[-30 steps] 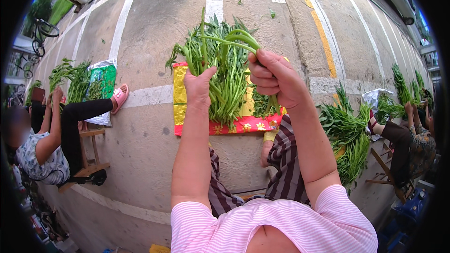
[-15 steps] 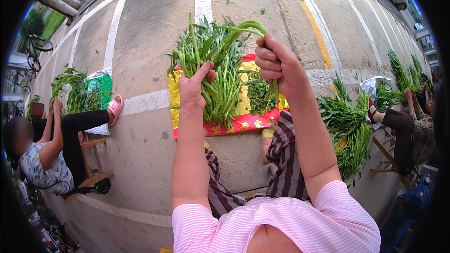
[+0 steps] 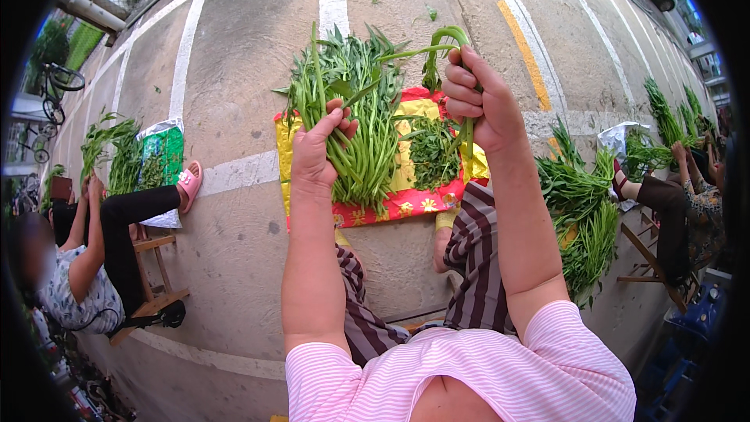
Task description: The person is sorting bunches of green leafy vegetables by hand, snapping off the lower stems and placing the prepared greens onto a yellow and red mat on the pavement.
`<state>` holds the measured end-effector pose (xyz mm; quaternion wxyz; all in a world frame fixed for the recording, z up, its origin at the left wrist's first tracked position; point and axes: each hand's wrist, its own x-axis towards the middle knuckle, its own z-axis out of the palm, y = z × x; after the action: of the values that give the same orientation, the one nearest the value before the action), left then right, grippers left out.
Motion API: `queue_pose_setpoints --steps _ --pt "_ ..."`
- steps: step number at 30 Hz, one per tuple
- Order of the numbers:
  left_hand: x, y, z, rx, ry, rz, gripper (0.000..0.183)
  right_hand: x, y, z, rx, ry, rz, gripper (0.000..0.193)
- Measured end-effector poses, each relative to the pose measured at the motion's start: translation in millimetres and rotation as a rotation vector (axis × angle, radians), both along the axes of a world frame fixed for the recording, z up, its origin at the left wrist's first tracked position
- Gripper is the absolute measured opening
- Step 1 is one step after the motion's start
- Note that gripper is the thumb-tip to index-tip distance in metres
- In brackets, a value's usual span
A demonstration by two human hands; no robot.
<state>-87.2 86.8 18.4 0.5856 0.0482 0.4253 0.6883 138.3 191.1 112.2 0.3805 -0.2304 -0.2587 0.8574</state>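
Note:
My left hand (image 3: 316,147) is closed, thumb against fingers, on a long green leafy stalk (image 3: 318,70) that looks like water spinach. Higher and to the right, my right hand (image 3: 491,109) is wrapped round a small bunch of the same stalks (image 3: 449,34), which arches over at its top and hangs leafy on the left side. Under and beyond my left hand lies a large heap of greens (image 3: 363,160), stems toward me. A smaller heap of leaves and short bits (image 3: 431,155) lies to its right. Both rest on a red and yellow sheet (image 3: 367,216).
More greens (image 3: 587,242) lie on the ground at right. Seated on low wooden stools are a person (image 3: 82,281) at left and another (image 3: 699,211) at right, each beside greens. A green and white sack (image 3: 166,158) lies at left. Loose leaves (image 3: 432,13) dot the pavement.
My right hand has moved slightly up and right with its bunch, farther from my left hand. The bunch's leafy end now hangs clear of the large heap. My left hand has hardly moved.

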Motion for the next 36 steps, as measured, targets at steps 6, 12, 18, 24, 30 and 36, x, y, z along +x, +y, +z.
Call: queue_pose_setpoints --steps 6,12,18,24,30,36 --pt "5.7 -1.8 3.7 -0.066 0.157 -0.067 0.015 4.3 5.1 1.2 -0.006 0.003 -0.056 0.018" --pt "5.6 -3.3 3.8 -0.106 0.16 -0.131 0.014 7.8 7.7 0.6 0.0 -0.002 -0.078 0.016" --pt "3.5 -5.1 7.0 -0.081 0.063 -0.14 0.017 8.8 9.1 -1.7 -0.013 -0.01 -0.096 0.017" --pt "7.0 -2.3 1.7 -0.159 0.311 -0.146 0.019 12.6 9.2 -2.8 -0.007 -0.045 -0.111 0.017" --pt "16.3 0.3 5.5 -0.239 0.57 -0.18 0.016 14.8 8.6 -1.3 -0.001 -0.083 -0.121 0.017" --pt "16.8 2.1 0.2 -0.217 0.562 -0.158 0.012 16.1 6.9 -0.8 0.019 -0.1 -0.106 0.017"
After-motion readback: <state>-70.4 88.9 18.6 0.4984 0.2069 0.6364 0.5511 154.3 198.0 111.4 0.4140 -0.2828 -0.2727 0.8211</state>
